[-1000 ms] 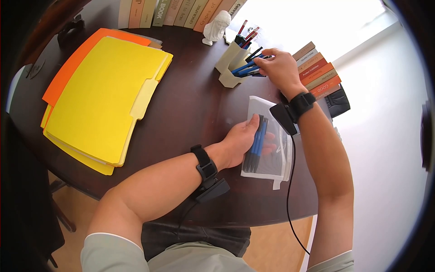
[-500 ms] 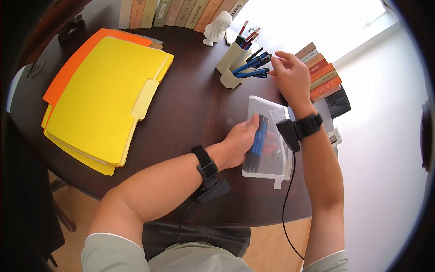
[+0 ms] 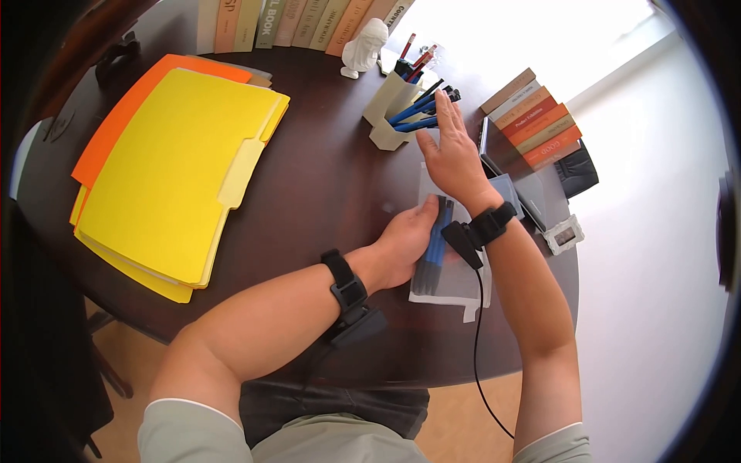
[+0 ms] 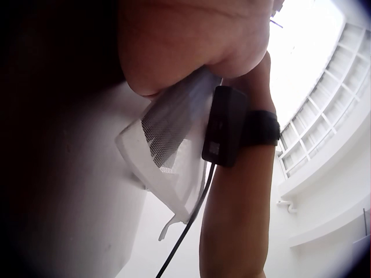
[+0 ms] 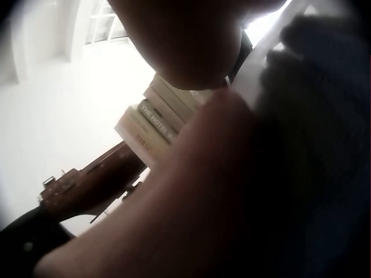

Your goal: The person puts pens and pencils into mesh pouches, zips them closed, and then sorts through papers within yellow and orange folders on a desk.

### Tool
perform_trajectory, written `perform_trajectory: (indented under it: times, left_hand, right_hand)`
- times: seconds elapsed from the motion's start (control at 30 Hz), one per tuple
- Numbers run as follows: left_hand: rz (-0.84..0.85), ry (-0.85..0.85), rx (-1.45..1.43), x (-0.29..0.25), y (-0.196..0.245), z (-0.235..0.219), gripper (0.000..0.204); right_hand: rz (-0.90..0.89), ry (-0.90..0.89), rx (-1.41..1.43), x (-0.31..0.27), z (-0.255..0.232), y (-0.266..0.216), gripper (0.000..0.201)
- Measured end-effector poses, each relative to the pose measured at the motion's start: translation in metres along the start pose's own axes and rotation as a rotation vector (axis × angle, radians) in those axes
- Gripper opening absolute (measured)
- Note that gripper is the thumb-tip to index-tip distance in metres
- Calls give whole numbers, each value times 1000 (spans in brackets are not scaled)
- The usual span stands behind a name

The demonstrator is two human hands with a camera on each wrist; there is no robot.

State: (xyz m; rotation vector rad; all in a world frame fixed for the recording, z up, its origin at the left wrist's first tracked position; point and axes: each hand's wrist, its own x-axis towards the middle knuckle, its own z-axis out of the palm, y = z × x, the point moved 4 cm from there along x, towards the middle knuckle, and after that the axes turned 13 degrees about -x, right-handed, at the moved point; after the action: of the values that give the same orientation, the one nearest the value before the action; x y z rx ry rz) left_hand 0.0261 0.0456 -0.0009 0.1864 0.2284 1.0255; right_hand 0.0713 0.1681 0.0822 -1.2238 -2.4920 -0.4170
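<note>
My left hand [image 3: 405,243] grips a white mesh zip pouch [image 3: 455,292], thumb in front and fingers behind. Blue pens [image 3: 434,255] with dark ends show in the pouch beside the thumb. In the left wrist view the mesh pouch [image 4: 159,174] hangs below the palm. My right hand [image 3: 457,162] is over the pouch's far end, fingers stretched towards the pen holder. That pale pen holder [image 3: 384,137] carries several blue pens [image 3: 413,117] leaning right, their tips close to the right fingers. Red pencils [image 3: 423,60] stand in its back part.
Yellow folders [image 3: 177,170] lie on an orange one [image 3: 116,123] at the left of the dark table [image 3: 332,177]. A white bust [image 3: 364,48] stands behind the holder, with a row of books [image 3: 293,23] farther back. Stacked books [image 3: 532,119] and a small white frame [image 3: 564,234] are at right.
My right hand drew back right from the pens in the holder, then swung left in front of the pouch, its fingers straightening. The left hand keeps its grip on the pouch.
</note>
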Motion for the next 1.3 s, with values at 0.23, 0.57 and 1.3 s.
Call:
perform_trajectory:
  times: [0.23,0.57,1.3]
  left_hand:
    - [16,-23,7,1,-1,0,51]
    - [-10,81,10,-2,1,2,54]
    - [54,167,122,1,1,1,58]
  right_hand:
    - [44,26,-52,17,4,-1,65]
    - [145,300,236,-9,-49,32,44]
    - [779,4,1201,-190,-47,43,18]
